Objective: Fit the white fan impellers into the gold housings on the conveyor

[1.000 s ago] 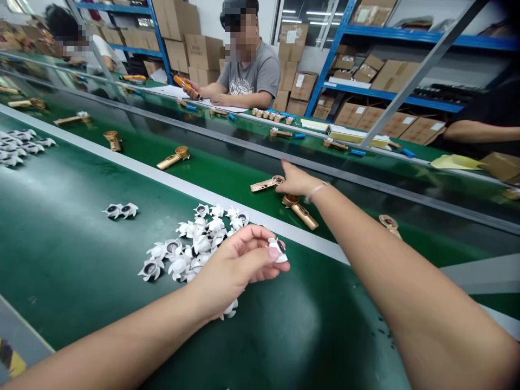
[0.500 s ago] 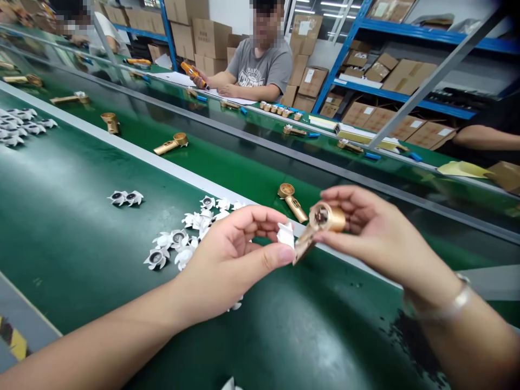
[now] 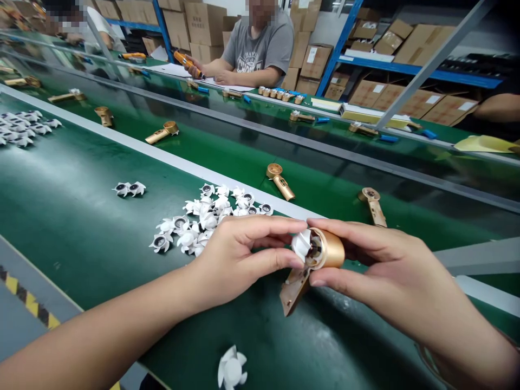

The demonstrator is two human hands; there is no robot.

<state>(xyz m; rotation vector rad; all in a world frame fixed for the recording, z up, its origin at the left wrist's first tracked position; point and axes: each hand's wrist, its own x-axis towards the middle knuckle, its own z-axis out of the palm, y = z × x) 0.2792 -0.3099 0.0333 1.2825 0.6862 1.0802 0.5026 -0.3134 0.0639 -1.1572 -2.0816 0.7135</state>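
Observation:
Between the thumb and fingers of my left hand (image 3: 239, 260) is a white fan blade (image 3: 301, 245), held at the open mouth of a gold fan housing (image 3: 331, 249). My right hand (image 3: 390, 265) grips that housing by its round head, thumb below and fingers above. Its handle part slants down to the left, inner side showing. Whether the blade touches the parts inside cannot be seen clearly. Left of my hands lies a pile of white fan blades (image 3: 207, 219), and a single blade (image 3: 233, 368) rests near the front edge.
Gold housings, such as one (image 3: 280, 181) and another (image 3: 371, 206), lie on the green belt (image 3: 227, 157) beyond a pale rail (image 3: 170, 157). Across the line sits a person in a grey shirt (image 3: 260, 49) holding an orange tool (image 3: 189, 64). A slanted metal post (image 3: 434, 65) rises at right.
The blade in my left hand and the housing in my right have come together, the blade now at the housing's mouth. The camera view has shifted, and another gold housing shows behind my right hand.

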